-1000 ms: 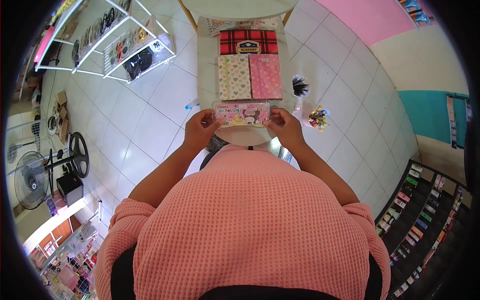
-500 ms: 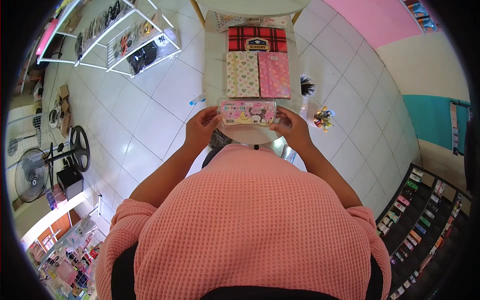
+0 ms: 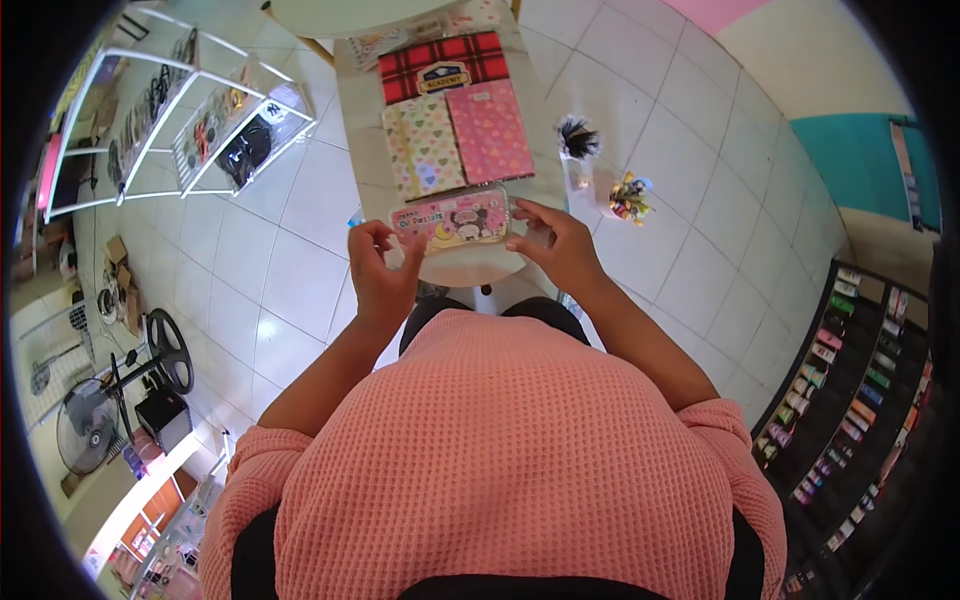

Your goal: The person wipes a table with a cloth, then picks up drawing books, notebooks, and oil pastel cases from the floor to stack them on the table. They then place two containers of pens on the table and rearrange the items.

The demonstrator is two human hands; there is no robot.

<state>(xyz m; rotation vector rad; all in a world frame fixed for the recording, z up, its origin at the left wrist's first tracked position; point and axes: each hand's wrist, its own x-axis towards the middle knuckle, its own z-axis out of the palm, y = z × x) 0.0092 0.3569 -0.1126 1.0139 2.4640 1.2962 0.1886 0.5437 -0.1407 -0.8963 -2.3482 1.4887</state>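
Observation:
A pink oil pastels box (image 3: 462,222) in a clear case lies near the close end of the narrow pale table (image 3: 480,265). My left hand (image 3: 382,270) is at its left end, thumb and fingers apart, the thumb over the lower left corner. At the other end, my right hand (image 3: 560,250) has its index finger and thumb spread, their tips close to the edge; contact is hard to make out. Just beyond the box are a heart-patterned cream notebook (image 3: 423,145) and a pink heart-patterned notebook (image 3: 491,133). Behind them is a red plaid item (image 3: 400,68) with an ACADEMY label.
Plastic-wrapped items (image 3: 385,45) are at the table's far end, by a round pale tabletop (image 3: 360,12). Right of the table are black pens (image 3: 578,138) and a container of colourful items (image 3: 631,198). A white rack (image 3: 190,110), a fan (image 3: 88,425) and a black shelf (image 3: 850,370) flank me.
Both hands have loosened from the box's ends, the left fingers opening away from it. The view has turned, so table and box appear tilted and further left.

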